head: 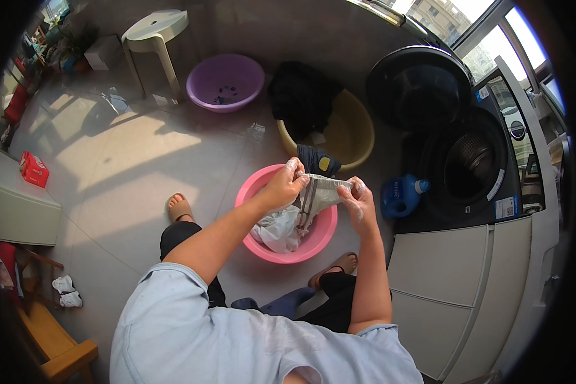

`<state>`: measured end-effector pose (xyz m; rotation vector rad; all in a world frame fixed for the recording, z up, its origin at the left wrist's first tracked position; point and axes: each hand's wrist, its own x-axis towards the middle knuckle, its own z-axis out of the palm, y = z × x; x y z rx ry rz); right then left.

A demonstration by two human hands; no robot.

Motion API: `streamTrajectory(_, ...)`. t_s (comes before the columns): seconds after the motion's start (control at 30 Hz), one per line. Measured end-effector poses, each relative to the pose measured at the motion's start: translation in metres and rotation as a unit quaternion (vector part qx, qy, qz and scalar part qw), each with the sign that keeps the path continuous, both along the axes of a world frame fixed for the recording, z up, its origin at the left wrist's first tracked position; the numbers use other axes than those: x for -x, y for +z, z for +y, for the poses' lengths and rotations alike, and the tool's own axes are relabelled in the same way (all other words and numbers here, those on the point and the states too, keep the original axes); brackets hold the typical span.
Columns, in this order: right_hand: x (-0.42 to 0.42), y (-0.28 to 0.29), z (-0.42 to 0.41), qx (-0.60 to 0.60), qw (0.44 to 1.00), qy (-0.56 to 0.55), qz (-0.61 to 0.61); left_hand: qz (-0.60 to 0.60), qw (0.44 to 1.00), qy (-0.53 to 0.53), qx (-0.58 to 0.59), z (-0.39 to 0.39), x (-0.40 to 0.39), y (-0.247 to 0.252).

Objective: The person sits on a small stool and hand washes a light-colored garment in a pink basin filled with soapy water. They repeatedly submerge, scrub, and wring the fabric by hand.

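Between my hands a whitish cloth garment (320,192) with dark stripes is stretched by its gathered edge above a pink plastic basin (294,258). My left hand (290,180) pinches one end of that edge, and my right hand (357,199) pinches the other. White suds cling to the fingers of both hands. The lower part of the garment hangs into the basin. Beneath it lies a bunched white cloth (278,230), partly hidden by my left forearm.
Beyond the pink basin stands a yellow-tan basin (360,129) with dark clothing (302,96) over its side. A purple basin (225,77) and a white stool (156,29) are farther back. To the right, a blue detergent bottle (403,196) stands beside a front-loading washing machine (468,158) with its door open.
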<state>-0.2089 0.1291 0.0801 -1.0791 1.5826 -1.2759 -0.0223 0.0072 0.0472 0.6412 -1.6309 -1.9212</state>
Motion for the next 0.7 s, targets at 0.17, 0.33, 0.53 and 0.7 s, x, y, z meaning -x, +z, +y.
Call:
streamTrajectory(0.17,-0.016,-0.006,-0.008,0.071,0.992,-0.086,-0.050,0.083,0.989,0.064,-0.104,0.010,0.011,-0.002)
streamTrajectory(0.33,-0.043,-0.023,-0.018,0.129,0.980,-0.148,0.033,0.050,0.982,0.111,-0.141,0.018,0.021,-0.003)
streamTrajectory(0.53,-0.107,-0.032,0.000,0.265,0.896,-0.009,0.355,0.022,0.916,0.045,-0.398,0.040,0.024,-0.033)
streamTrajectory(0.7,-0.080,-0.039,-0.018,0.101,0.967,-0.182,0.144,0.074,0.868,0.098,-0.480,0.067,0.034,0.002)
